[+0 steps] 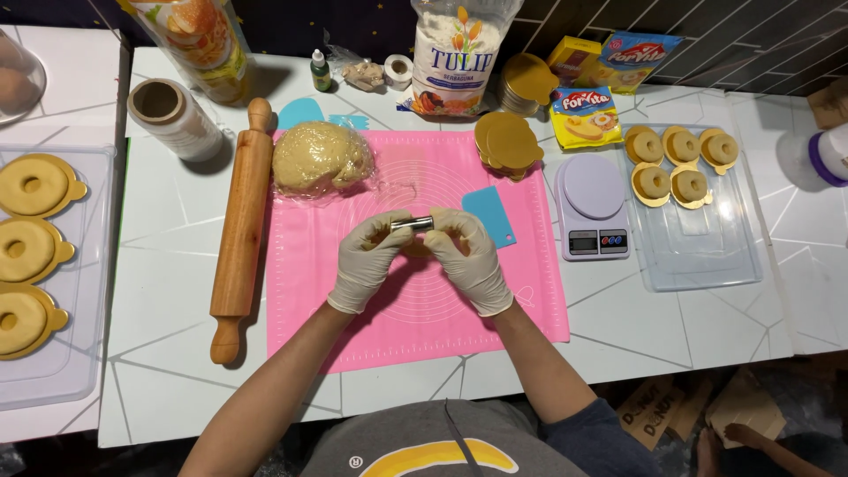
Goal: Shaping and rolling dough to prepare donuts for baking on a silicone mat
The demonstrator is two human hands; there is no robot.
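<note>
Over pink mat (424, 318), gloved left hand (369, 258) and right hand (471, 258) pinch a shiny metal cylinder (412, 224).

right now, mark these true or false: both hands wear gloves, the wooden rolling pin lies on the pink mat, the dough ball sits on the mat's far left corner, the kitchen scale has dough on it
1. Both the left hand and the right hand wear pale gloves: true.
2. The wooden rolling pin lies on the pink silicone mat: false, it lies on the white table, left of the mat.
3. The wrapped ball of dough sits on the mat's far left corner: true.
4. The lilac kitchen scale carries dough: false, its plate is bare.
</note>
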